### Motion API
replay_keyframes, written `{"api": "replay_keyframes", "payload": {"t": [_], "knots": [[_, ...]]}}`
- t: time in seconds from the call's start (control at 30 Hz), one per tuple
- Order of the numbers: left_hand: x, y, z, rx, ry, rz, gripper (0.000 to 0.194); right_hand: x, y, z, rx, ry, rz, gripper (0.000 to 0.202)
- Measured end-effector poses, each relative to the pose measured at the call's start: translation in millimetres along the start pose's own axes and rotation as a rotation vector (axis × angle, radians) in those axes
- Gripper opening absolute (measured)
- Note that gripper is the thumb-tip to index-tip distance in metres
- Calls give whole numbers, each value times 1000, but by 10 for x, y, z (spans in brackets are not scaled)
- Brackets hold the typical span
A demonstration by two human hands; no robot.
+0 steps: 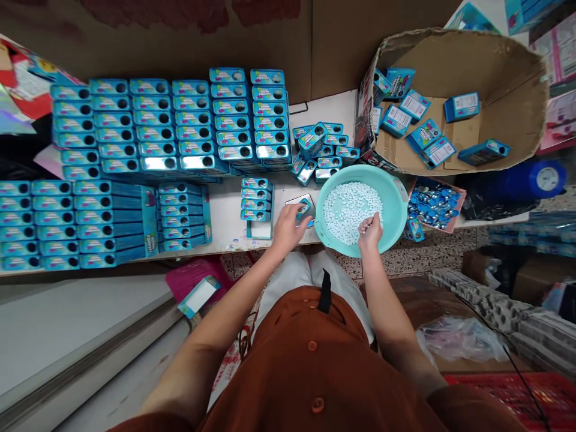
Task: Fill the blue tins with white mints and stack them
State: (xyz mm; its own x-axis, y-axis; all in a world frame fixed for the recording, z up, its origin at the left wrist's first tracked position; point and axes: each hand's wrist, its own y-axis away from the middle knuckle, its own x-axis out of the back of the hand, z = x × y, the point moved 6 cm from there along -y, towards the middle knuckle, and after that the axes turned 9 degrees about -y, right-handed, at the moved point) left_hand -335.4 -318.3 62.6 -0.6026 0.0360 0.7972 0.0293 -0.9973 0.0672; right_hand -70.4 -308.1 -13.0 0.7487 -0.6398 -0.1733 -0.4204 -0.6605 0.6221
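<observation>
My left hand (289,228) has its thumb and fingers closed around a small blue tin (305,207), which stands on a small tray at the table's front edge. To the right is a mint-green basin (396,207) holding a layer of small white candies (346,204). Over the basin's front right part, my right hand (371,231) is curled closed, with several white candies showing at its fingers. A short stack of blue tins (255,198) sits in an open box left of my left hand. Loose blue tins (326,150) lie in a heap behind the basin.
Tall rows of blue tins (189,117) fill the table's left side. At the back right stands a large cardboard box (499,78) with several tins inside. A pink box of round blue and silver caps (432,204) is right of the basin.
</observation>
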Motion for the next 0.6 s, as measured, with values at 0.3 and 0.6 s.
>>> {"api": "replay_keyframes", "payload": {"t": [0.3, 0.6], "knots": [[-554, 36, -607, 298, -40, 60, 55, 164, -43, 50, 8, 331, -61, 25], [26, 148, -187, 312, -15, 359, 32, 373, -147, -143, 260, 652, -220, 22]]}}
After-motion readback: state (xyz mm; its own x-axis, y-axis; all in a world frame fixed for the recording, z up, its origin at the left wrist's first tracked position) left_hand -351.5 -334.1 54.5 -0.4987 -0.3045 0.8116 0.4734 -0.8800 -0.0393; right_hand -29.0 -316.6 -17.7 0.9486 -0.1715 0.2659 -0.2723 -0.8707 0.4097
